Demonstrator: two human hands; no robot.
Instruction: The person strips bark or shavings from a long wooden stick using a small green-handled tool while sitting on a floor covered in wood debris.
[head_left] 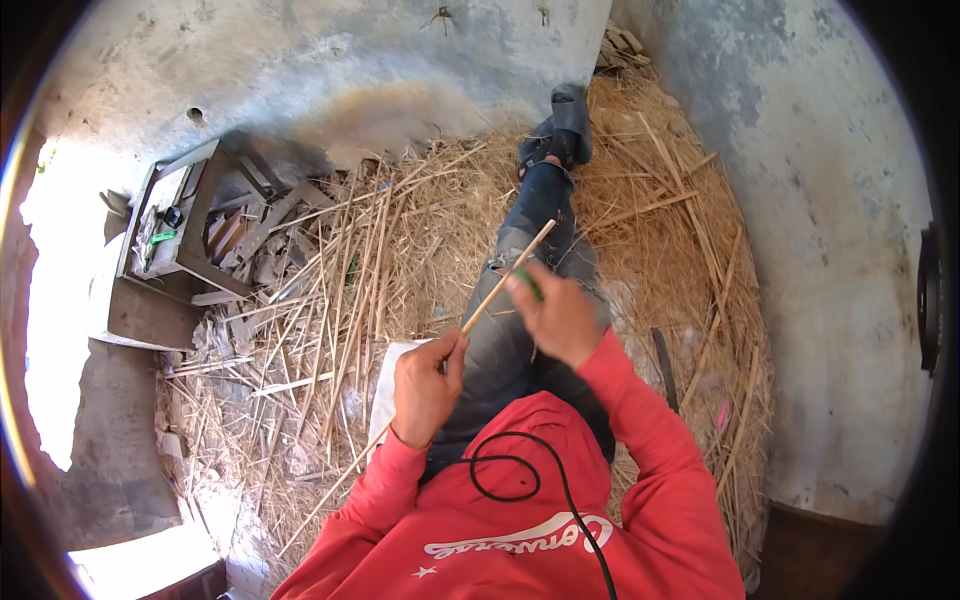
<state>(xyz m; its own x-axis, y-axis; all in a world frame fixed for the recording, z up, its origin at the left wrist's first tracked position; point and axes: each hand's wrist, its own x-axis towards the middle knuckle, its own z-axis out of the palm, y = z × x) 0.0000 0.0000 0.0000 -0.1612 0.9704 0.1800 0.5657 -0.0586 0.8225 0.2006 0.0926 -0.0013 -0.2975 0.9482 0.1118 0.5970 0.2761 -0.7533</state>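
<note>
And here's the pale, slender stick (pixel 510 272), slanting above the person's jeans (pixel 535 215), upper end over the legs, the rest running down past the left sleeve towards the littered floor. The left hand (pixel 428 388) has it, fingers clamped round the shaft! Just beside the upper stretch comes the right hand (pixel 560 318), fingers curled tight on a small green object (pixel 527 284), too blurred to name; whether that touches the stick, I can't tell. Red sleeves on both arms, black cord (pixel 565 487) looping down the chest. Beneath, straw (pixel 640 240) and split sticks (pixel 345 290) everywhere! Out left, a wooden surface (pixel 203 190) carries a bright green item (pixel 162 237), near the stained wall (pixel 330 75).
</note>
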